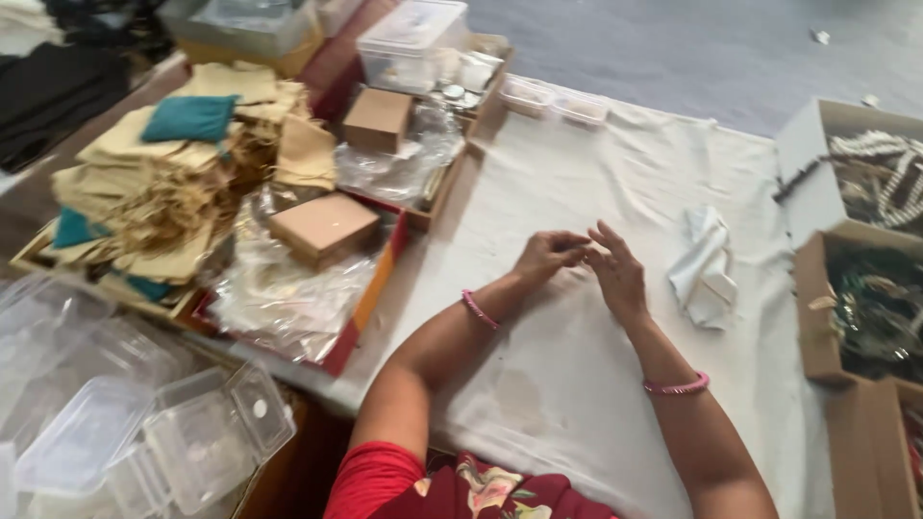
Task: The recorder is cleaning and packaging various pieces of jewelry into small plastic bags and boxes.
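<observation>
White cloth (577, 327) lying under both hands: left hand (546, 256) pinching fingertips against the half-open right hand (618, 277); nothing visibly held; folded cloth (704, 269) just right.

I counted two hands, the left hand (546, 256) and right hand (618, 274), two pink bangles (478, 309), two closed brown boxes (323, 228), three open cardboard boxes (817, 317), two teal pouches (190, 118) on top, and one crumpled white cloth (704, 265).

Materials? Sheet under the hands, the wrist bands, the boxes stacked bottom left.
Sheet: looks like off-white woven cloth, matte, creased, a faint stain. Bands on left hand wrist and right hand wrist, the pink bands: probably beads or plastic, slightly glossy; too small to tell. Boxes: clear thin plastic, see-through with hinged lids.
</observation>
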